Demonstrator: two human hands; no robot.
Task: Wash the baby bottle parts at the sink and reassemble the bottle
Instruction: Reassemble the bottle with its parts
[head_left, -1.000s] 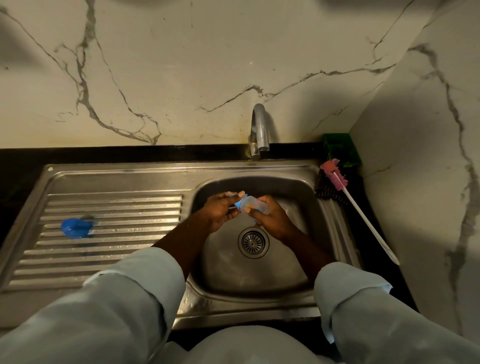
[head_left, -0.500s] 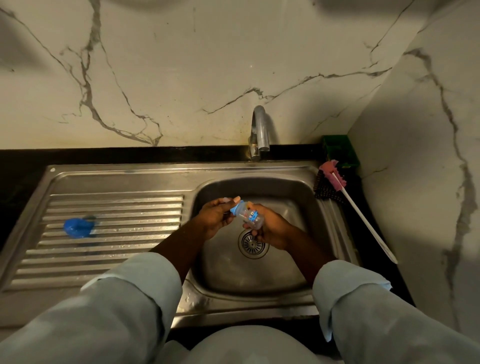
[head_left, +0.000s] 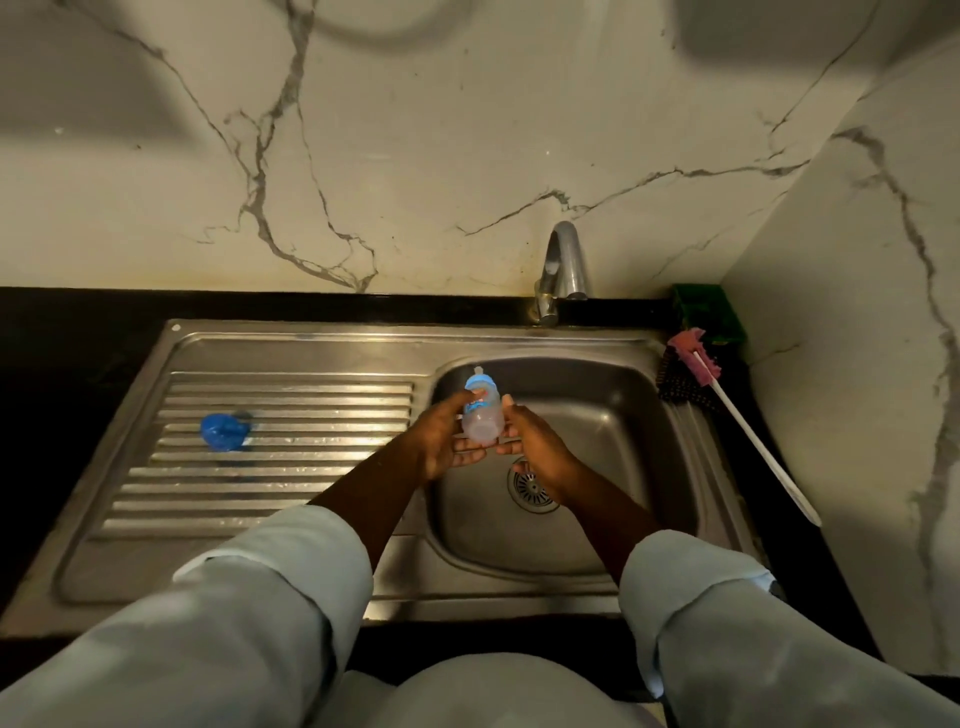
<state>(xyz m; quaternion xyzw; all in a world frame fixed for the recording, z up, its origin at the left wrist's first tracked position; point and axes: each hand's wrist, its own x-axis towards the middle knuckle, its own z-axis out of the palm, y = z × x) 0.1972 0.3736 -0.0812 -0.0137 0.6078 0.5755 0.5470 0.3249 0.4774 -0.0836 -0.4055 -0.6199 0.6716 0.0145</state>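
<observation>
On the drainboard at left a blue cap (head_left: 224, 431) is lying alone. The left hand (head_left: 441, 441) and right hand (head_left: 535, 449) are clasping the baby bottle (head_left: 482, 413), now swung nipple-away above the sink (head_left: 649, 415) basin rather than lying sideways; reassembly looks nearly finished. The basin is holding nothing else.
</observation>
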